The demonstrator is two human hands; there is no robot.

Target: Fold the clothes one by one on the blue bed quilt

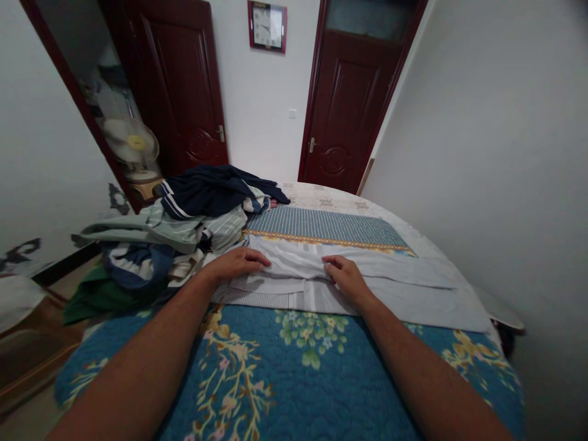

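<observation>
A light grey garment with striped parts lies stretched from left to right across the blue floral cloth. On its left part rests my left hand, fingers bent and pressed together at a fold of the fabric. My right hand touches the garment near its middle, thumb and fingers pinching the upper layer. Between the two hands the fabric is wrinkled, with narrow stripes beside broader pale bands. The garment's left end reaches the pile of clothes.
A heap of clothes, navy, pale green, white and dark green, sits at the left. The round table bears a quilted blue floral cloth over a white one. Beyond are two dark red doors, a fan and a wall clock.
</observation>
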